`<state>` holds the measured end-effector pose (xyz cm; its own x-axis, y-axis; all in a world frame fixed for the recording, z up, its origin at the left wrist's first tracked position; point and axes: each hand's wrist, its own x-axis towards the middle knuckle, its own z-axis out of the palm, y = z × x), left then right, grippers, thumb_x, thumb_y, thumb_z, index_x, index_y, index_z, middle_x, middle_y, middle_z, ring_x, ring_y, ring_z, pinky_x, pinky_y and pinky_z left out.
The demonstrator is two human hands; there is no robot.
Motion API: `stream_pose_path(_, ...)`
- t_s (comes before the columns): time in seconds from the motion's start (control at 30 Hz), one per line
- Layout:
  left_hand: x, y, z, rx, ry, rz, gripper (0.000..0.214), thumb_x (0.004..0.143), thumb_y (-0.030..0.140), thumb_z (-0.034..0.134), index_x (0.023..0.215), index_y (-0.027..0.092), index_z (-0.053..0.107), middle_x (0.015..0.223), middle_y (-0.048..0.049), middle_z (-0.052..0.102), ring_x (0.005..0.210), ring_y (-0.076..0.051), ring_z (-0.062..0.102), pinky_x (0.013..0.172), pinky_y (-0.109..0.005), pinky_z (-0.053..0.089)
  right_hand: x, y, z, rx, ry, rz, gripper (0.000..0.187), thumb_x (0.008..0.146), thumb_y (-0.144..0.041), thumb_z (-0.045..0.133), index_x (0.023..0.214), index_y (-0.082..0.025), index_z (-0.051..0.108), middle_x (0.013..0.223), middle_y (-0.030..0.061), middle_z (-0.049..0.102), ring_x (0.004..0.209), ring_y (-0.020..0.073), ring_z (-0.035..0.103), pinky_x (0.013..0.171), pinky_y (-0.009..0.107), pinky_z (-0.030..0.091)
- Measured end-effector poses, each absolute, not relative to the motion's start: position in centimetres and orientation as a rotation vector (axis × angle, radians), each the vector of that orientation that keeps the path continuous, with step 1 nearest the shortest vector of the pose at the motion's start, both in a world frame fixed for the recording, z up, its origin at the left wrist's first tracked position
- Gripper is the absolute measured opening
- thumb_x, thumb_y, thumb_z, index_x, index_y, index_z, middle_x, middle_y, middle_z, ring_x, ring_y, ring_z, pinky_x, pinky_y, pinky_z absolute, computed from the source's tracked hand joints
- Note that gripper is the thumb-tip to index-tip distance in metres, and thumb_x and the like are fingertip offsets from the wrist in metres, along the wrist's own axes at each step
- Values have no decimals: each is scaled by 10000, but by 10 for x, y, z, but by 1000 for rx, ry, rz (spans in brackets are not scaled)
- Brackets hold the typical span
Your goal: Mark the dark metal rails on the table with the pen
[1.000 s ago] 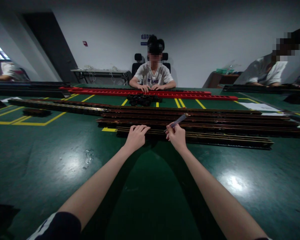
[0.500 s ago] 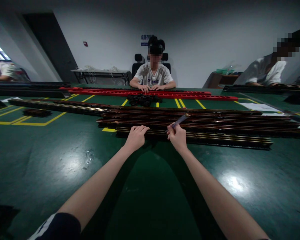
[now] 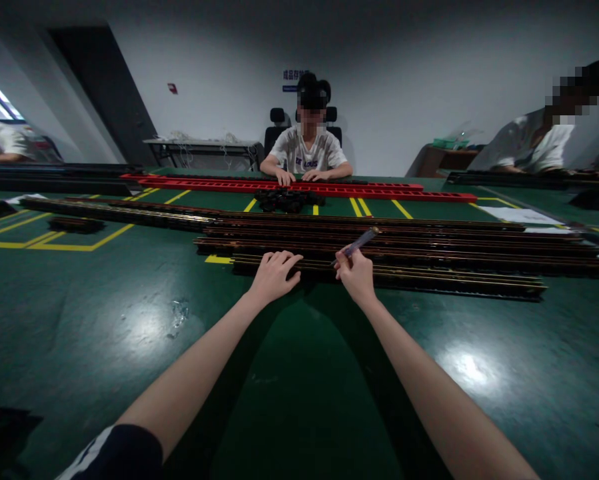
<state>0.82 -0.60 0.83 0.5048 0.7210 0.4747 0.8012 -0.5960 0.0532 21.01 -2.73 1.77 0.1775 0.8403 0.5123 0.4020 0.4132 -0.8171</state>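
My left hand rests on the nearest long black strip, its thumb and fingers apart and nothing gripped. A short way to the right, my right hand is closed around a pen-shaped tool with a thick, translucent bluish handle. The handle slants up and to the right, while a thin dark tip points down-left at the strip. Whether the tip touches the strip, I cannot tell. Behind both hands lies a bundle of similar long dark strips with reddish and golden edges.
Across the green table, a person has both hands at red slotted rails. A heap of black parts lies before the rails. White paper is at the right, a small dark bundle at the left. Others sit at both sides.
My left thumb has spread away from the fingers, which lay closer together before. My right hand and its tool have hardly moved.
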Motion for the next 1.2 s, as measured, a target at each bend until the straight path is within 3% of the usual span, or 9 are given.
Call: stream_pose_path(1.2,10,-5,5,-2477,-1355,-686,299,880,278,456,1132,178,580,1087,-91,638,1003,-247,568,897,-421,364,205,-27,16,-1137,-1429,432,346,841,-522,502,787,-181,506,581,20,582,390,136,532,400,250,432)
